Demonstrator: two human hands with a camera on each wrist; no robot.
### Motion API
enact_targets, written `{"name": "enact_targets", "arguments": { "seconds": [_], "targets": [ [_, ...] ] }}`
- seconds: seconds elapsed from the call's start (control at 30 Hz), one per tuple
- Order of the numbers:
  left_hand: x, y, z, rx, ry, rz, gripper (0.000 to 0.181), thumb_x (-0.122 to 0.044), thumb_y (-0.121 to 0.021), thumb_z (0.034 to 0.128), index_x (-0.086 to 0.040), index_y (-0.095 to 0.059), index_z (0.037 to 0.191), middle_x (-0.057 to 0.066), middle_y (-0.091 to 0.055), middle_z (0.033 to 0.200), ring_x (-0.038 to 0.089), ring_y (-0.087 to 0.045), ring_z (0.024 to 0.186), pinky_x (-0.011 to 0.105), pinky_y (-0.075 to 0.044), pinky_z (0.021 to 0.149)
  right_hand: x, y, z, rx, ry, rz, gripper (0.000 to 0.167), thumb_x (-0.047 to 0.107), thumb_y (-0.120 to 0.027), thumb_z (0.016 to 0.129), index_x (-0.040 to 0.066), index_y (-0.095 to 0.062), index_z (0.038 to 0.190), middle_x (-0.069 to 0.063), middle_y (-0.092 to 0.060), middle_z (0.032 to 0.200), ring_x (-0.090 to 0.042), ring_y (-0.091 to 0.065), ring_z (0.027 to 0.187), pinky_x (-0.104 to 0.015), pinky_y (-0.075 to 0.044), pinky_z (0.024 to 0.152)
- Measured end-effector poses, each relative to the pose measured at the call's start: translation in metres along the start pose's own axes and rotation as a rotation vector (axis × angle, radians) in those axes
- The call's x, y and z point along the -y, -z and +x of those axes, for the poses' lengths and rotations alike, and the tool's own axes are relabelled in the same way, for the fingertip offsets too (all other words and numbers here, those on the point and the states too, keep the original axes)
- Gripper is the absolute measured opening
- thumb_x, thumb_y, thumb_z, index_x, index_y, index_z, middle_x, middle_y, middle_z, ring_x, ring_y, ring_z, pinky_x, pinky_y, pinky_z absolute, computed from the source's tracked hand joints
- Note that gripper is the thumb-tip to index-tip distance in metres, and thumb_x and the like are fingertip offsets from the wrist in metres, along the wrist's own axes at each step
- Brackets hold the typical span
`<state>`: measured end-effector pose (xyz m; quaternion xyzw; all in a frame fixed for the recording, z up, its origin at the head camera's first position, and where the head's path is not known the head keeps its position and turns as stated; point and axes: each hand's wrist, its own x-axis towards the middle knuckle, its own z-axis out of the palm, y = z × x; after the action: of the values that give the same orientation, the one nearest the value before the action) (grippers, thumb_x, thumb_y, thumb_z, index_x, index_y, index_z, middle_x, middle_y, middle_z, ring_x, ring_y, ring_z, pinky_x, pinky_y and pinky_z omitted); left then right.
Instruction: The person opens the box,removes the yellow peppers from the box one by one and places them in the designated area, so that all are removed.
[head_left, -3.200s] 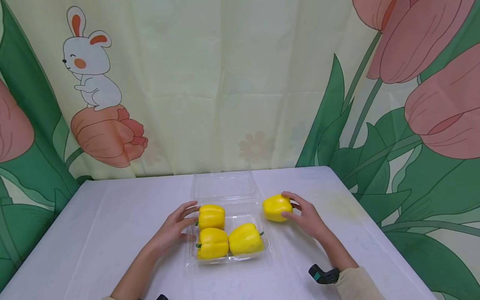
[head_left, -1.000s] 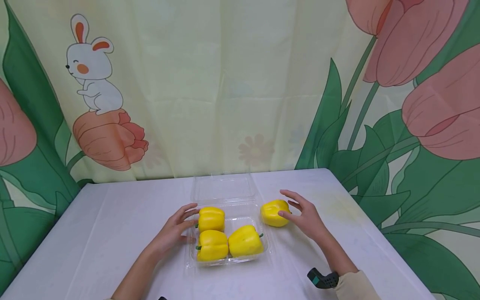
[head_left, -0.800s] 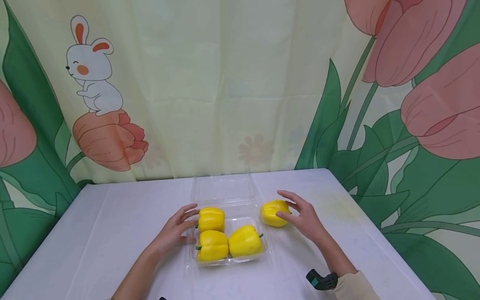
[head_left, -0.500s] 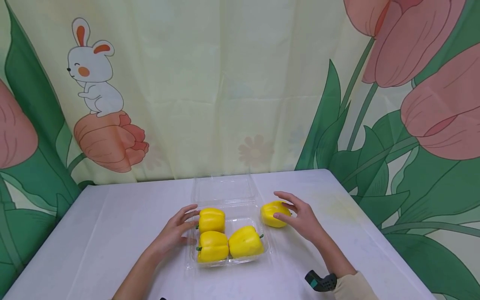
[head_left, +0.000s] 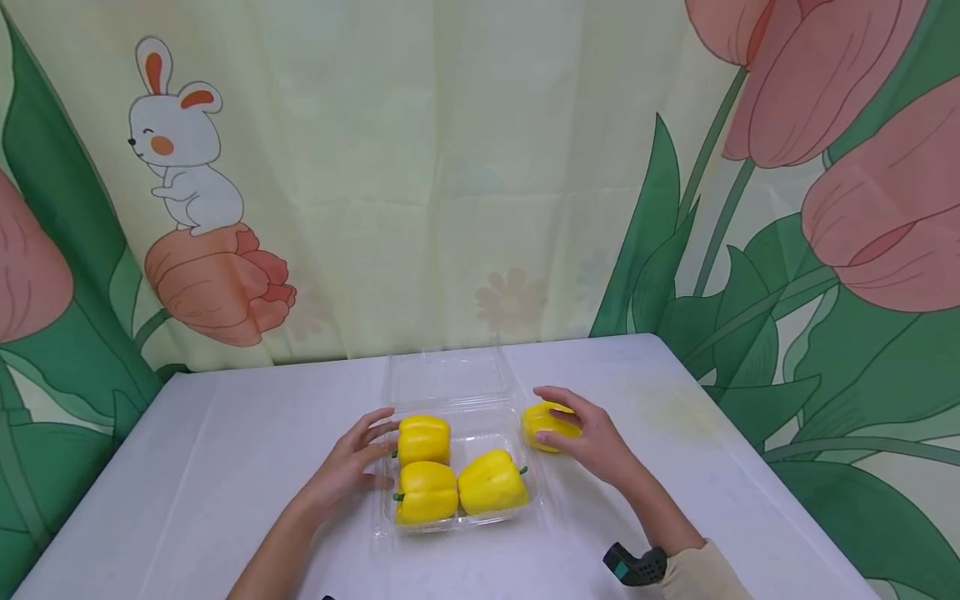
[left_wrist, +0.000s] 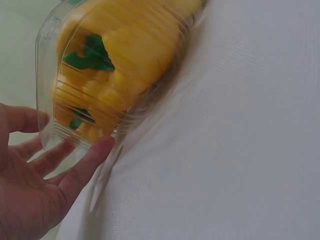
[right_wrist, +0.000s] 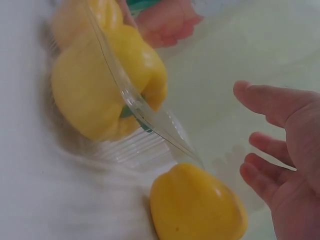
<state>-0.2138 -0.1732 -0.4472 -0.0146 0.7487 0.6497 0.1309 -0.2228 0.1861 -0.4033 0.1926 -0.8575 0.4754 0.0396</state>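
Three yellow bell peppers, one at the back left (head_left: 423, 440), one at the front left (head_left: 427, 492) and one at the front right (head_left: 492, 482), lie in a clear plastic clamshell container (head_left: 480, 521). Its back right part holds no pepper. My left hand (head_left: 341, 467) touches the container's left side, fingers spread and slightly bent; the left wrist view shows the thumb against the wall. Another yellow bell pepper (right_wrist: 195, 205) rests on the table, just right of the container. Above it, my right hand (right_wrist: 300, 155) hovers with loosely spread fingers, apart from the pepper.
The container's transparent lid (head_left: 447, 377) lies folded back towards the far table edge. A white cloth covers the table (head_left: 240, 467). Behind it hangs a printed curtain (head_left: 360, 183). A black band (head_left: 636, 565) is on the right wrist.
Over three seconds ago the right fingers were against the loose pepper, which has shifted slightly left. The right hand has since come away and drifted left over it. The left hand stays put.
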Motion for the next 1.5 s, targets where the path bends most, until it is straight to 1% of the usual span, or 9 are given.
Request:
{"name": "enact_targets", "arguments": {
  "seconds": [0.2,0.4,0.6,0.77,0.93,1.07,1.17,1.33,1.5],
  "targets": [
    [0.000,0.000,-0.001,-0.007,0.006,-0.004,0.054,-0.022,-0.054,0.0973,-0.027,-0.034,0.147,0.008,-0.041,0.152,0.036,-0.048,0.132,0.041,-0.060,0.080,0.003,-0.005,-0.001,0.019,-0.005,0.021,0.057,0.014,-0.075,0.083,0.017,-0.053,0.135,-0.008,-0.053,0.142,-0.031,-0.051,0.131,-0.044,-0.046,0.103],
    [-0.002,0.001,-0.003,-0.006,0.002,-0.004,0.055,-0.023,-0.054,0.0973,-0.027,-0.032,0.148,0.008,-0.042,0.152,0.035,-0.049,0.131,0.040,-0.060,0.080,0.009,-0.009,-0.004,0.043,0.006,-0.002,0.058,0.021,-0.076,0.082,0.018,-0.053,0.135,-0.007,-0.053,0.141,-0.030,-0.052,0.130,-0.040,-0.047,0.103],
    [-0.006,0.001,-0.002,-0.004,0.001,-0.003,0.056,-0.024,-0.055,0.0971,-0.028,-0.031,0.148,0.008,-0.042,0.152,0.033,-0.050,0.129,0.040,-0.060,0.080,0.016,-0.011,-0.005,0.068,0.013,0.000,0.059,0.022,-0.078,0.081,0.018,-0.054,0.135,-0.008,-0.054,0.140,-0.030,-0.052,0.129,-0.042,-0.047,0.103],
    [-0.005,0.001,-0.001,-0.006,0.002,-0.012,0.055,-0.022,-0.055,0.0973,-0.027,-0.032,0.148,0.008,-0.043,0.151,0.034,-0.051,0.129,0.040,-0.060,0.080,0.017,-0.012,-0.005,0.119,0.014,0.016,0.058,0.023,-0.077,0.082,0.019,-0.054,0.136,-0.008,-0.054,0.140,-0.032,-0.053,0.128,-0.044,-0.047,0.102],
    [-0.003,0.000,-0.001,-0.015,0.009,-0.014,0.056,-0.022,-0.055,0.0969,-0.026,-0.031,0.147,0.008,-0.044,0.150,0.032,-0.052,0.128,0.040,-0.060,0.079,0.016,-0.015,-0.007,0.171,0.049,0.030,0.058,0.019,-0.076,0.083,0.015,-0.053,0.136,-0.008,-0.054,0.139,-0.034,-0.052,0.128,-0.044,-0.047,0.102],
    [-0.002,0.001,-0.001,-0.010,0.004,-0.015,0.056,-0.023,-0.055,0.0971,-0.026,-0.030,0.147,0.009,-0.044,0.150,0.032,-0.052,0.127,0.040,-0.060,0.079,0.018,-0.017,-0.009,0.197,0.027,0.034,0.059,0.023,-0.078,0.081,0.021,-0.054,0.135,-0.004,-0.054,0.139,-0.032,-0.051,0.129,-0.044,-0.046,0.104],
    [-0.002,0.001,-0.001,-0.005,0.000,-0.016,0.057,-0.025,-0.056,0.0969,-0.025,-0.029,0.147,0.009,-0.043,0.150,0.033,-0.052,0.128,0.040,-0.060,0.080,0.020,-0.017,-0.009,0.216,0.013,0.040,0.059,0.026,-0.079,0.080,0.025,-0.055,0.134,-0.003,-0.054,0.140,-0.033,-0.050,0.130,-0.045,-0.046,0.105],
    [0.000,0.001,0.001,-0.013,0.009,-0.015,0.057,-0.029,-0.057,0.0959,-0.022,-0.030,0.146,0.009,-0.045,0.149,0.031,-0.052,0.128,0.039,-0.060,0.080,0.022,-0.018,-0.008,0.257,0.025,0.035,0.060,0.027,-0.079,0.079,0.024,-0.054,0.134,-0.004,-0.054,0.140,-0.033,-0.048,0.131,-0.046,-0.044,0.106],
    [0.002,0.001,0.002,-0.012,0.015,-0.031,0.055,-0.027,-0.058,0.0954,-0.020,-0.033,0.144,0.009,-0.047,0.147,0.030,-0.053,0.126,0.039,-0.060,0.080,0.021,-0.022,-0.007,0.295,0.022,-0.011,0.058,0.031,-0.078,0.080,0.024,-0.055,0.133,-0.001,-0.055,0.140,-0.030,-0.047,0.132,-0.048,-0.041,0.109]
  ]
}}
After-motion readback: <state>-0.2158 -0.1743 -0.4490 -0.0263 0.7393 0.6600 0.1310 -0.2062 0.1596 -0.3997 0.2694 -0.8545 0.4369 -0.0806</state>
